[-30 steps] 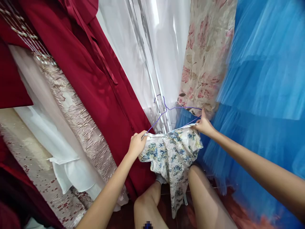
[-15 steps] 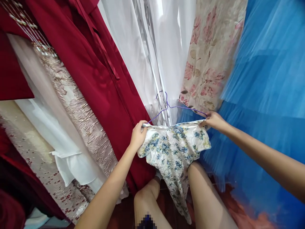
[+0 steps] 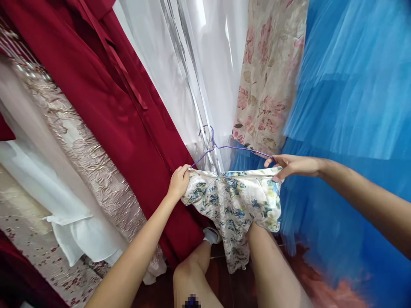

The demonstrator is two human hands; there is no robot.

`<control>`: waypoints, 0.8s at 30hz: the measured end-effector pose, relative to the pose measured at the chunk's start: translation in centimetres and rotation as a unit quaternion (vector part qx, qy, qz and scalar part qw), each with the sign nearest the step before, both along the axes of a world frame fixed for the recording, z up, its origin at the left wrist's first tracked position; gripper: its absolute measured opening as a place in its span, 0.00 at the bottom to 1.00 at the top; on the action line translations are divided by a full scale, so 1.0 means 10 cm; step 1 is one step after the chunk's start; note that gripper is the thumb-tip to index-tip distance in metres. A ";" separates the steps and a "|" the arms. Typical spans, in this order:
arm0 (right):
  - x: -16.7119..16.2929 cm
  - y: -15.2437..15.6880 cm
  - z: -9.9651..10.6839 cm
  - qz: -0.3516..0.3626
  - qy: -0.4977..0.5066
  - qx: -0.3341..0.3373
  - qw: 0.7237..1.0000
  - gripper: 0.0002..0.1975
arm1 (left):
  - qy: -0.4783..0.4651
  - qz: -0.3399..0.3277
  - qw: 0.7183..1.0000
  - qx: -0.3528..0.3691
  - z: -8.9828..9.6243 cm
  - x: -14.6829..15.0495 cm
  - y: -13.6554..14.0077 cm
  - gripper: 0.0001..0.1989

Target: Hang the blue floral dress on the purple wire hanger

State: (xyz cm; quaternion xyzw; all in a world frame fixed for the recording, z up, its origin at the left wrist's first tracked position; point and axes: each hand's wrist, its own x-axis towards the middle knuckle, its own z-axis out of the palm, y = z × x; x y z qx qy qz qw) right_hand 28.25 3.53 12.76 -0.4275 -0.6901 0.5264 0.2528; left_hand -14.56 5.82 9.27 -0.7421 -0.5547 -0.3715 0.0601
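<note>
A white garment with blue and yellow flowers [image 3: 236, 201] hangs spread between my hands, on a thin purple wire hanger [image 3: 231, 148] whose hook points up. My left hand [image 3: 178, 184] is closed around the garment's left upper corner, at that end of the hanger. At the opposite corner, my right hand [image 3: 293, 166] pinches the fabric, thumb in front and fingers behind near the hanger's tip. The lower part of the garment drops in folds between my legs. The hanger's ends are hidden by cloth and fingers.
Long clothes surround me: a dark red dress [image 3: 128, 128] and a silvery-pink textured one [image 3: 93, 162] at left, white fabric [image 3: 154, 55] with shiny strips [image 3: 189, 64] ahead, a pink-flowered dress [image 3: 263, 85], and layered blue tulle [image 3: 346, 128] at right. Dark floor [image 3: 221, 282] shows below.
My right hand has shifted its grip, its thumb now over the front of the fabric. The right side of the garment hangs lower, and its bottom end has swung. The view has turned slightly right.
</note>
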 end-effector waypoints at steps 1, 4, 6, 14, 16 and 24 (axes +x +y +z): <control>-0.01 0.01 -0.04 -0.020 -0.004 0.020 1.000 0.31 | -0.002 -0.002 1.000 0.002 0.00 0.02 -0.04 0.15; -0.10 0.04 -0.26 -0.133 -0.013 0.113 0.985 0.40 | -0.014 -0.013 1.000 0.011 0.00 0.07 -0.16 0.14; -0.19 0.02 -0.42 -0.214 -0.015 0.197 0.957 0.43 | -0.022 -0.019 0.999 0.015 0.00 0.10 -0.22 0.14; -0.21 -0.01 -0.73 -0.273 -0.103 0.402 0.868 0.34 | -0.023 -0.013 1.000 0.015 0.04 0.13 -0.34 0.15; -0.16 0.05 -0.74 -0.252 -0.117 0.423 0.863 0.33 | -0.017 -0.010 1.000 0.012 0.05 0.13 -0.36 0.15; 0.05 0.10 -0.42 -0.185 -0.114 0.418 0.882 0.13 | -0.114 0.003 0.993 0.021 0.00 -0.01 -0.28 0.13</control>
